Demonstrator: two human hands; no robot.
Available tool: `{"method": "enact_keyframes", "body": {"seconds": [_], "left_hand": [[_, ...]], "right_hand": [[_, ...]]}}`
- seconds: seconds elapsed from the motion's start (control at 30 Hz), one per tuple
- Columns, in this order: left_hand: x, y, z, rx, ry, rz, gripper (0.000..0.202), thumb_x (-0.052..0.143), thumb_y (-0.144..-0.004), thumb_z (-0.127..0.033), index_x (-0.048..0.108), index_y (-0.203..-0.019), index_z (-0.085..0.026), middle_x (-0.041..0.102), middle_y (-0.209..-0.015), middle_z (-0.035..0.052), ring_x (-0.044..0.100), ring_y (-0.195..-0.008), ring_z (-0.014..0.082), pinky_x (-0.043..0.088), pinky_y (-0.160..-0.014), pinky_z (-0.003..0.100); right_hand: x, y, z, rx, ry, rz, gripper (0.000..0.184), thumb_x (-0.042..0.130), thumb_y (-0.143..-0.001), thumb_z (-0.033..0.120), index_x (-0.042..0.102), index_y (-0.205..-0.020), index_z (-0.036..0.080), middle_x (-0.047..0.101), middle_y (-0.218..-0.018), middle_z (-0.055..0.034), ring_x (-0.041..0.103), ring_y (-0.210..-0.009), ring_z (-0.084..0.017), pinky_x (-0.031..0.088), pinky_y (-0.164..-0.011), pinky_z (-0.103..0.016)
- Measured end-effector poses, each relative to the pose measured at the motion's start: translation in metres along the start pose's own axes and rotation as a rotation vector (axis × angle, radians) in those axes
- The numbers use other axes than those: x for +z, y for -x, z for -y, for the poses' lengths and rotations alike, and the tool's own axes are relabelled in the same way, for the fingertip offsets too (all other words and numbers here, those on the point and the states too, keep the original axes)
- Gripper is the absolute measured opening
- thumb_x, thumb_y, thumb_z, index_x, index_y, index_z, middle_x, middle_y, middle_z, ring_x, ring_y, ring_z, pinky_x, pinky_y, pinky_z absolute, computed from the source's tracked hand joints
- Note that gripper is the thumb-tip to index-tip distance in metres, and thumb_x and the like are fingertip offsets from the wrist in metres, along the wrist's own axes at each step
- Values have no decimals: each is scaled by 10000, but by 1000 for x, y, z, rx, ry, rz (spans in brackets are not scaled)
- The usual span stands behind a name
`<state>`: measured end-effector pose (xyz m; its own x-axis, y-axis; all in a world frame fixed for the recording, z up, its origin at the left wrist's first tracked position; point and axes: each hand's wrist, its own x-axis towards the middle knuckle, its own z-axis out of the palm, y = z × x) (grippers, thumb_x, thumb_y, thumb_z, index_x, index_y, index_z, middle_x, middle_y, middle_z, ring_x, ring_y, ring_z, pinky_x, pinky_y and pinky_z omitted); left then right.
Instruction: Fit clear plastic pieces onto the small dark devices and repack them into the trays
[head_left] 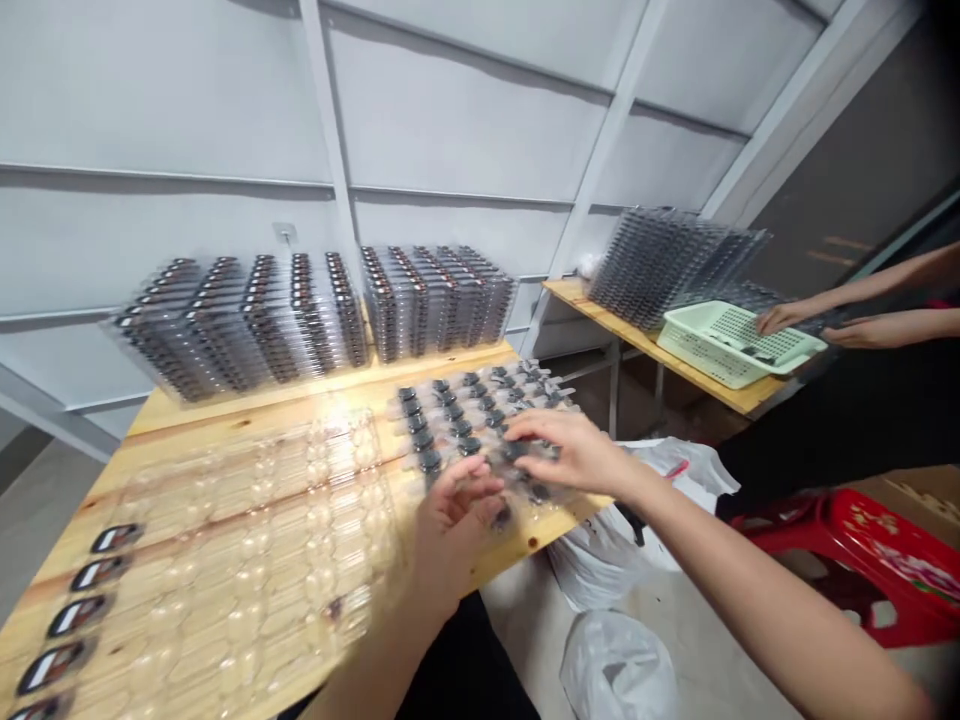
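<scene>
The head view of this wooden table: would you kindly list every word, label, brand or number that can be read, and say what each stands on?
No text can be read with certainty anywhere in this view.
Dark rectangular labels with white centres, at the left of the pale wooden table: too blurred to read.
Stacked clear plastic blister trays: their dark-and-white strips are too small to read.
Red plastic stool: a floral pattern, no readable letters.

Left hand (454, 530) curling fingers inward, hovering low, slightly blurred; right hand (562, 450) angling downward, fingers extending forward; right forearm (750, 580) stretching across from lower right.
</scene>
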<state>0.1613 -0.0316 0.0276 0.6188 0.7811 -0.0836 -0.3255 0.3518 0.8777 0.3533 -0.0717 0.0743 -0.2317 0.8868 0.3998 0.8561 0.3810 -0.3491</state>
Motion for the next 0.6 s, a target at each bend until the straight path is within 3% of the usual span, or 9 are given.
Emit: {"method": "enact_keyframes", "body": {"seconds": [0.13,0.23,0.4,0.6], "left_hand": [[27,-23,2,126,-381,205,161,583,-731,-195,603,-887,-162,549,-973,72,558,-862,158,489,-751,270],[45,-44,9,175,-615,387,166,529,-764,-165,598,-914,-180,514,-1010,65,539,-871,145,483,-766,267],[70,-83,27,294,-938,563,177,528,-777,-161,591,-940,-184,528,-1045,64,502,-962,174,421,-866,310],[88,-122,41,364,-1090,611,138,526,-771,-144,580,-895,-172,538,-999,56,502,-942,183,406,-852,301]], "right_hand": [[-26,42,-100,186,197,2,183,523,-795,230,565,-949,140,583,-939,-69,553,-818,-151,449,-737,-252],[-28,60,-152,222,280,103,186,510,-796,215,559,-948,121,568,-943,-92,545,-838,-169,446,-749,-266],[-20,67,-185,177,307,218,183,505,-784,155,562,-948,98,549,-929,-109,532,-859,-179,435,-760,-270],[-20,64,-199,100,323,299,188,502,-787,164,573,-953,110,541,-897,-104,506,-857,-175,413,-766,-271]]}}
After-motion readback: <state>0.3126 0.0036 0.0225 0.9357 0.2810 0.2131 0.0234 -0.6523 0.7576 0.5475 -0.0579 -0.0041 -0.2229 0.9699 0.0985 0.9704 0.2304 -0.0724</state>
